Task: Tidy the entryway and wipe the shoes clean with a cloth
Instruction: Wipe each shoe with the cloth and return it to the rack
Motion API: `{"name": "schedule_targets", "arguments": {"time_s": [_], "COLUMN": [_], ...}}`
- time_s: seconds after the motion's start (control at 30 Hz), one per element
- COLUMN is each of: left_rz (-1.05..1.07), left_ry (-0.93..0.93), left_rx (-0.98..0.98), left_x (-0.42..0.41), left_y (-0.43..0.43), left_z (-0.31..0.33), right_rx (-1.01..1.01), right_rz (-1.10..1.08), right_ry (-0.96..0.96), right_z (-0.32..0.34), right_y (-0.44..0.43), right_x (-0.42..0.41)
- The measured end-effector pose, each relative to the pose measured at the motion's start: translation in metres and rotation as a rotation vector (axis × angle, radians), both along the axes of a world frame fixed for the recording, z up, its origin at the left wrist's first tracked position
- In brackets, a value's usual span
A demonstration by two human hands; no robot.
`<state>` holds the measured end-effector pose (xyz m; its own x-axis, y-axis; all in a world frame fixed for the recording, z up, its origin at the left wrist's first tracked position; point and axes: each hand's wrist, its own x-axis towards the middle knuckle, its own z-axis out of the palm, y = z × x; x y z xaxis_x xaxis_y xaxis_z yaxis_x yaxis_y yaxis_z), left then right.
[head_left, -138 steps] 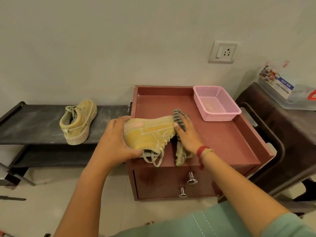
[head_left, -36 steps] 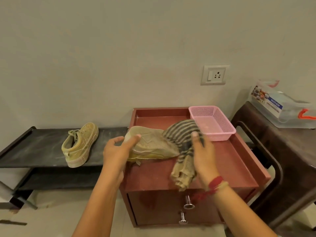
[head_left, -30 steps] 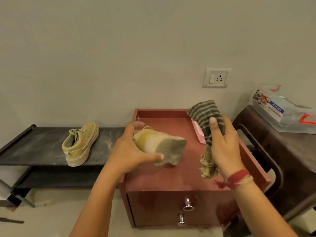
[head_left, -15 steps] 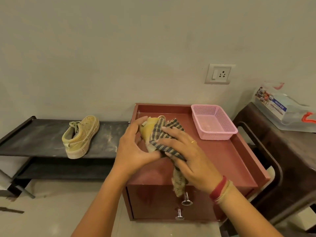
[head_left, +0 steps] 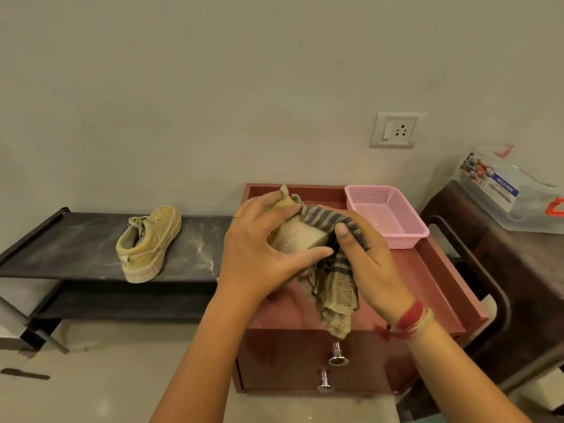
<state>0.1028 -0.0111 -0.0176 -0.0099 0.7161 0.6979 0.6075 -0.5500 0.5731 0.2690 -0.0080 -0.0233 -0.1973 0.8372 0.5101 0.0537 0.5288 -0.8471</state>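
Note:
My left hand (head_left: 259,251) grips a yellow sneaker (head_left: 297,235) held above the red cabinet (head_left: 427,288), its pale sole turned toward me. My right hand (head_left: 369,264) holds a striped cloth (head_left: 335,288) draped over the shoe's far side, with the cloth's loose end hanging down past the cabinet's front edge. The matching yellow sneaker (head_left: 149,242) stands upright on the dusty black shoe rack (head_left: 61,245) to the left, apart from both hands.
A pink plastic basket (head_left: 387,215) sits at the cabinet's back right corner. A dark brown table (head_left: 525,270) to the right carries a clear plastic box (head_left: 512,196). The cabinet has two metal drawer knobs (head_left: 337,357). A wall socket (head_left: 395,129) is above.
The shoe was turned from lying on its side to sole toward me. My right hand lifted the cloth off, then brought it back over the shoe, now wrapping its far side.

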Motion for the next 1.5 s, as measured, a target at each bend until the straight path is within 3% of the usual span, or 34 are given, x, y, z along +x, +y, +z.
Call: {"name": "schedule_targets", "arguments": {"time_s": [0.17, 0.33, 0.4, 0.53, 0.67, 0.73, 0.83, 1.0, 1.1, 1.23, 1.37, 1.5], "left_rz": [-0.133, -0.142, -0.122, -0.120, -0.090, -0.094, -0.106, -0.145, -0.154, -0.169, -0.121, 0.032], "left_ry": [0.014, 0.138, 0.112, -0.052, -0.103, -0.113, -0.116, -0.184, -0.158, -0.188, -0.167, -0.182], "left_rx": [-0.110, -0.213, -0.199, -0.172, -0.183, -0.179, -0.185, -0.206, -0.210, -0.253, -0.204, -0.210], "left_x": [-0.021, -0.035, -0.035, -0.040, -0.038, -0.038, -0.044, -0.052, -0.055, -0.058, -0.064, -0.070], "left_y": [-0.005, -0.009, -0.009, -0.013, -0.012, -0.013, -0.014, -0.016, -0.017, -0.020, -0.021, -0.022], "left_z": [0.001, -0.004, -0.006, -0.014, -0.014, -0.013, -0.012, -0.015, -0.014, -0.014, -0.014, -0.009], "right_rx": [0.160, 0.010, 0.031, 0.262, -0.001, -0.028, 0.184, -0.024, 0.193, -0.029, 0.120, -0.084], "right_rz": [0.027, -0.021, -0.040, -0.042, 0.018, 0.012, 0.001, 0.068, 0.010, 0.053, 0.044, 0.066], "right_ry": [-0.171, 0.012, -0.001, -0.174, 0.136, 0.190, -0.015, 0.135, -0.076, 0.124, -0.015, 0.053], "right_z": [-0.009, -0.006, -0.004, -0.009, -0.004, -0.005, -0.011, -0.009, -0.014, -0.013, -0.017, -0.017], "right_y": [-0.015, -0.006, -0.009, -0.018, 0.001, 0.001, -0.009, -0.002, -0.012, -0.001, -0.013, 0.005], "right_x": [-0.012, -0.016, -0.023, -0.034, -0.036, -0.036, -0.042, -0.042, -0.049, -0.046, -0.054, -0.057]}}
